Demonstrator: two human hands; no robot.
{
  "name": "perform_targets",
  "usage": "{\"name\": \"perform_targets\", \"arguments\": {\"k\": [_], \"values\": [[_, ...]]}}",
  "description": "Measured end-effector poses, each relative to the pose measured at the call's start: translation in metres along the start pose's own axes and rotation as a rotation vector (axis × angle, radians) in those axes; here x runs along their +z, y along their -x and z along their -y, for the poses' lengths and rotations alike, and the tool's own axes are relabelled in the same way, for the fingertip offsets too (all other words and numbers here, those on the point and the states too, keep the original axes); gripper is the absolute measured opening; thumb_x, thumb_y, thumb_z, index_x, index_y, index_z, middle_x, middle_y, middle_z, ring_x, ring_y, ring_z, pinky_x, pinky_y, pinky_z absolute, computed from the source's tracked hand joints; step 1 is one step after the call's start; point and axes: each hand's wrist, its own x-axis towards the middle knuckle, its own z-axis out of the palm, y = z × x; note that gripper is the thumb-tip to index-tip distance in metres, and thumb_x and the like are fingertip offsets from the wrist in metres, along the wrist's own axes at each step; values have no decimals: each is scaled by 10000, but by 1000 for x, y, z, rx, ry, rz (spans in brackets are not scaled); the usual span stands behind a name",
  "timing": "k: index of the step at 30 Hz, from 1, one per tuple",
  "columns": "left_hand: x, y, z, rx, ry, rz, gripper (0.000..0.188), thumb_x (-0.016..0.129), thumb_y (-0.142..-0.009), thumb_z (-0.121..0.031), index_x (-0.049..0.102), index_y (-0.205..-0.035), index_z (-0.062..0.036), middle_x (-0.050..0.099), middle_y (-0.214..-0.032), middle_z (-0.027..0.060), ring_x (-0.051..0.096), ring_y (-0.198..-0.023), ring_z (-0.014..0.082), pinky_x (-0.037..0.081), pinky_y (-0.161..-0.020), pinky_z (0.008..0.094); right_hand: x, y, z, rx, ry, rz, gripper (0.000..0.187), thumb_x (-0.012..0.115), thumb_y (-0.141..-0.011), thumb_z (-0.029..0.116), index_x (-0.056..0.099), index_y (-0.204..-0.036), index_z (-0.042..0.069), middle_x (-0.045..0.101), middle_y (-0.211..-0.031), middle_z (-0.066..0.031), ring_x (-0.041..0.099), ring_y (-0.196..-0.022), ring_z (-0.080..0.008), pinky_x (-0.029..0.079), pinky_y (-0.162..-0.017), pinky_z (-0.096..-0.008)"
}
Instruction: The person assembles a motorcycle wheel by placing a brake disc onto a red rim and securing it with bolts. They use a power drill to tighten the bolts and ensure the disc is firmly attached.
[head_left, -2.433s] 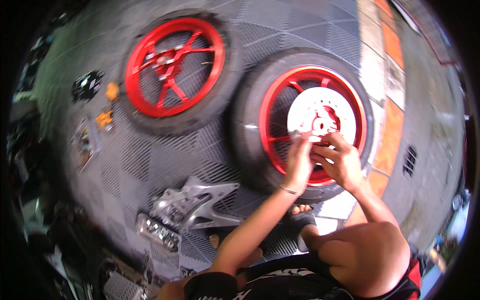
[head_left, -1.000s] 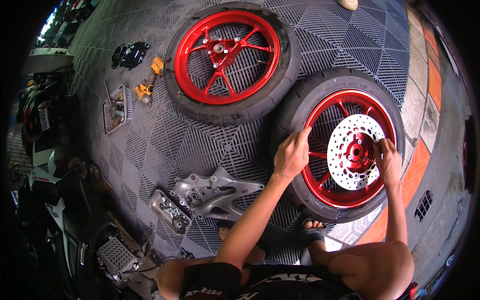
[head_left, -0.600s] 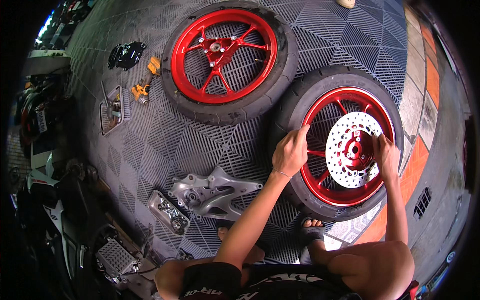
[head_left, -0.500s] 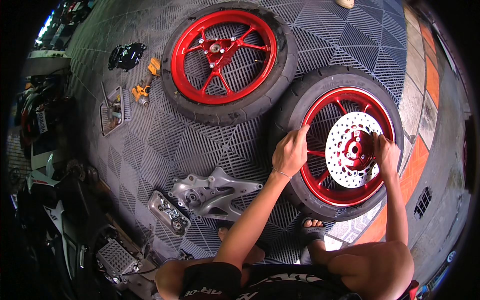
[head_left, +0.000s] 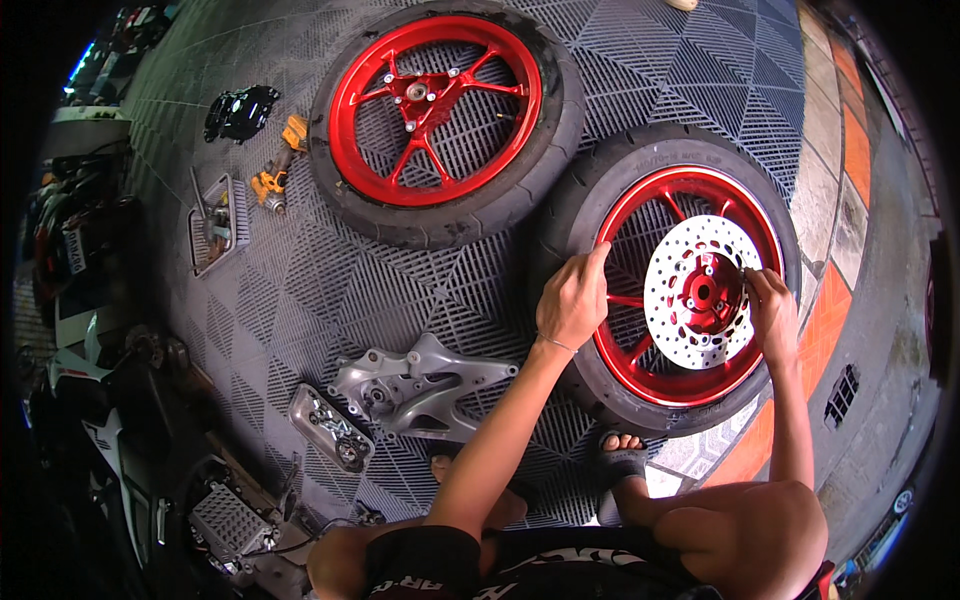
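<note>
A motorcycle wheel with a black tyre (head_left: 625,165) and a red rim (head_left: 640,385) lies flat in front of me at the right. On its hub sits a silver brake disc (head_left: 685,335), round and full of small holes. My left hand (head_left: 573,300) is closed on the left side of the rim, fingertips at its inner edge. At the disc's right edge, my right hand (head_left: 775,315) pinches its fingertips together over the disc face. Something small and dark seems to be between them, too small to name.
A second red wheel (head_left: 345,150) lies far left of it. A grey metal swingarm (head_left: 430,385) and a tray of bolts (head_left: 335,430) lie nearer. Farther left are a yellow power drill (head_left: 270,185), a tool basket (head_left: 240,215) and a black part (head_left: 240,113). A motorcycle (head_left: 130,460) stands left.
The whole view has shifted slightly, so everything appears a little farther left. My right fingertips have turned slightly at the disc's edge. My left hand stays on the rim.
</note>
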Motion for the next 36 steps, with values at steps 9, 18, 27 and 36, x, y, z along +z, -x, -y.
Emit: {"name": "perform_targets", "arguments": {"k": [9,18,27,36], "values": [[10,-2,2,56,-38,-68,396,595,-928,20,626,-1321,-15,718,-987,208,711,-858,390,579,-765,475,14,-12,-5,10,275,2,244,660,-1010,272,621,-912,52,663,-853,-142,715,-792,-343,582,-654,-465],[8,-1,-5,-81,99,44,326,546,-1046,-75,588,-1350,35,714,-1198,227,721,-1055,400,593,-876,453,4,-5,1,100,219,91,358,565,-1055,357,612,-973,12,700,-751,-214,716,-698,-381,564,-630,-483],[23,8,-96,-638,1026,54,516,398,-1152,-188,318,-1635,-25,676,-1240,173,685,-1069,237,554,-964,362,-19,34,86,105,-495,97,210,729,-959,193,714,-1045,1,704,-908,-178,729,-797,-313,578,-653,-417],[45,59,-150,-973,1578,285,535,391,-1161,-228,296,-1628,13,535,-1512,220,544,-1371,235,415,-1166,361,-21,89,110,104,-520,3,289,810,-851,56,735,-1125,-2,712,-1029,-128,732,-833,-261,609,-725,-368]]}}
